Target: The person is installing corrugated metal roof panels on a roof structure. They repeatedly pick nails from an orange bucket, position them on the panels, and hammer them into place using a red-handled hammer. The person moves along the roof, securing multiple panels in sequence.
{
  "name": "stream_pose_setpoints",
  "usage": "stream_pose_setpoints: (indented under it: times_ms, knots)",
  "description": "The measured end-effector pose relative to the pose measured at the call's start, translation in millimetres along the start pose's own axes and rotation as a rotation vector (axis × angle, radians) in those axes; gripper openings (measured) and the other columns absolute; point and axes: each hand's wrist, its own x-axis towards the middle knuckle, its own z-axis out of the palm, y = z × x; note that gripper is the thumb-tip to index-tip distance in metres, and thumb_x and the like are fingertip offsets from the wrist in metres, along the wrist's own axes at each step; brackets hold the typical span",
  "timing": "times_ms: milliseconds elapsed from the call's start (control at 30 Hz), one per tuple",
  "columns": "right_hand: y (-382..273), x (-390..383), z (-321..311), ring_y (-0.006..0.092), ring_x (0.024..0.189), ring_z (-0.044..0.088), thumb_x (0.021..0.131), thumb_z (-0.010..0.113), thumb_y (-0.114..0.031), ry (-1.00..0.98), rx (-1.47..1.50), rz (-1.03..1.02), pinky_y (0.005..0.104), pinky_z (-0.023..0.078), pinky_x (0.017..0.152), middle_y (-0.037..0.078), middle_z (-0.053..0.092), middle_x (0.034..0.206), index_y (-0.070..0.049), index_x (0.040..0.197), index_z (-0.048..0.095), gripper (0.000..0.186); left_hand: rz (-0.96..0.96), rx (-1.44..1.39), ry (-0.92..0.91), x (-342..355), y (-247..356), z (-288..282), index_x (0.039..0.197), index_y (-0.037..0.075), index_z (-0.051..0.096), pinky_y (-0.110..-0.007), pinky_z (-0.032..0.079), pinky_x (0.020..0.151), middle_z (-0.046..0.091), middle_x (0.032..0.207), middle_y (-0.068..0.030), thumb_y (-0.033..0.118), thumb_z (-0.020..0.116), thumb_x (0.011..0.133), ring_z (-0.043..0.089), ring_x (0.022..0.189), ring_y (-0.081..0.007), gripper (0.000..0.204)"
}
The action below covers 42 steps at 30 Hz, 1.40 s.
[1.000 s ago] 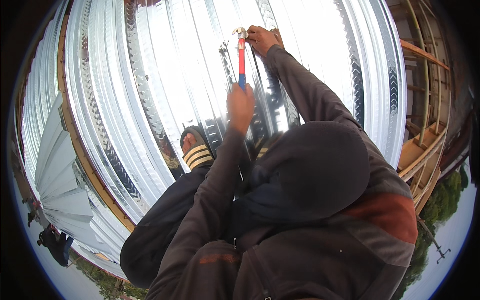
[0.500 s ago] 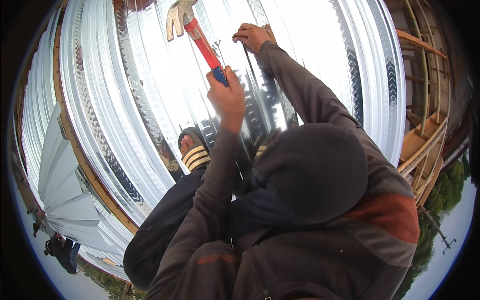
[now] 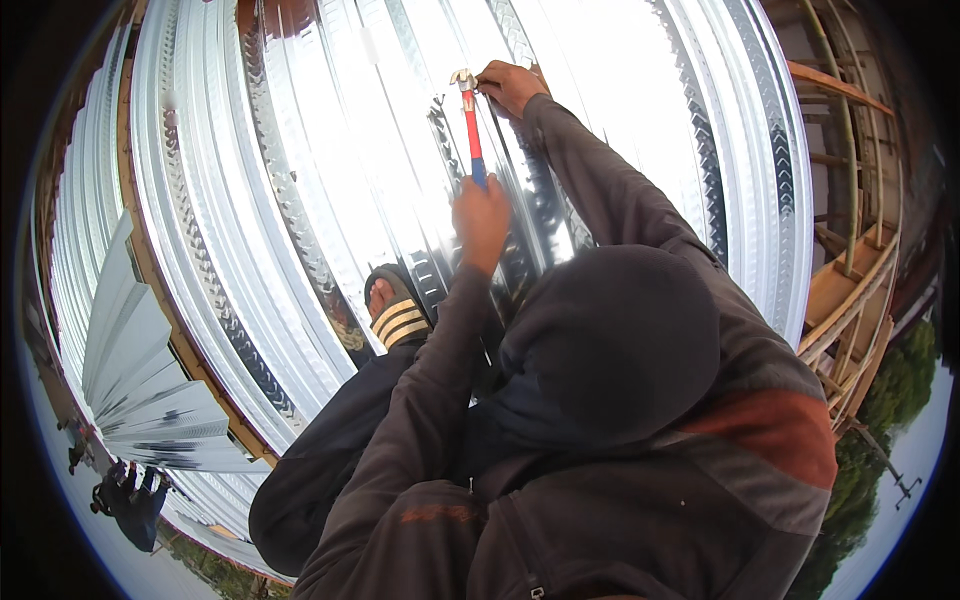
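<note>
My left hand (image 3: 482, 225) is wrapped round the blue grip of a claw hammer (image 3: 472, 125) with a red shaft. The worn metal head is right beside the fingertips of my right hand (image 3: 512, 88); I cannot tell whether it touches anything. Those right fingers are pinched together low over a ridge of the shiny corrugated metal sheet (image 3: 375, 180). Whatever they may hold is too small or hidden to make out. Dark long sleeves cover both my arms.
My sandalled foot (image 3: 398, 308) rests on the sheet, left of a dark cloth-covered rounded form (image 3: 610, 345). Wooden framing (image 3: 850, 270) lies past the sheet's right edge. Fanned metal sheets (image 3: 150, 370) and another person (image 3: 130, 505) are at the far left.
The hammer has swung away from the camera and to the right, its head now beside my right fingers. My left hand moved slightly right and down; my right hand has barely shifted.
</note>
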Motion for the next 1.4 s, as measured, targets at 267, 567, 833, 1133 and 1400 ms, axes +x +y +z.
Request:
stream_pose_setpoints:
  times_ms: [267, 567, 833, 1133, 1400]
  knots:
    - [1.0, -120.3, -70.4, 0.0271, 0.117, 0.064, 0.097, 0.064, -0.01, 0.509, -0.185, 0.034, 0.0375, 0.055, 0.096, 0.006, 0.065, 0.122, -0.014, 0.12, 0.073, 0.025, 0.013, -0.364, 0.177, -2.9, 37.2, -22.5, 0.102, -0.006, 0.059, -0.043, 0.053, 0.067, 0.065, 0.07, -0.0198, 0.025, 0.059, 0.102, 0.068, 0.067, -0.035, 0.031]
    - [40.6, -237.2, -57.4, 0.0373, 0.137, 0.046, 0.096, 0.063, -0.017, 0.506, -0.163, 0.22, 0.0481, 0.041, 0.114, 0.014, 0.052, 0.146, -0.013, 0.131, 0.065, 0.035, 0.06, -0.58, 0.181, 1.1, 99.9, -68.3, 0.111, -0.008, 0.057, -0.04, 0.054, 0.068, 0.067, 0.075, -0.019, 0.027, 0.059, 0.103, 0.068, 0.068, -0.0326, 0.037]
    - [49.7, -242.8, -55.3, 0.0421, 0.141, 0.04, 0.096, 0.062, -0.023, 0.453, -0.263, 0.155, 0.0525, 0.036, 0.116, 0.015, 0.05, 0.147, -0.013, 0.136, 0.061, 0.041, 0.167, -0.043, 0.117, 12.2, 3.3, 13.3, 0.105, -0.003, 0.056, -0.037, 0.052, 0.054, 0.068, 0.07, -0.0175, 0.025, 0.063, 0.101, 0.068, 0.058, -0.0288, 0.03]
    - [31.0, -238.6, -57.9, 0.0433, 0.14, 0.041, 0.097, 0.06, -0.028, 0.49, -0.22, 0.158, 0.0536, 0.037, 0.115, 0.016, 0.052, 0.144, -0.012, 0.133, 0.062, 0.04, 0.097, 0.195, 0.049, 5.6, -14.4, 23.2, 0.097, -0.001, 0.056, -0.037, 0.052, 0.056, 0.061, 0.063, -0.0145, 0.026, 0.062, 0.102, 0.067, 0.056, -0.0273, 0.029]
    - [26.1, -240.7, -58.3, 0.0403, 0.142, 0.043, 0.098, 0.06, -0.016, 0.486, -0.25, 0.18, 0.0503, 0.042, 0.114, 0.017, 0.053, 0.142, -0.007, 0.129, 0.066, 0.033, 0.192, -0.378, 0.322, 12.0, 81.7, -37.8, 0.106, -0.001, 0.055, -0.039, 0.052, 0.056, 0.062, 0.063, -0.0147, 0.027, 0.062, 0.102, 0.068, 0.057, -0.0292, 0.029]
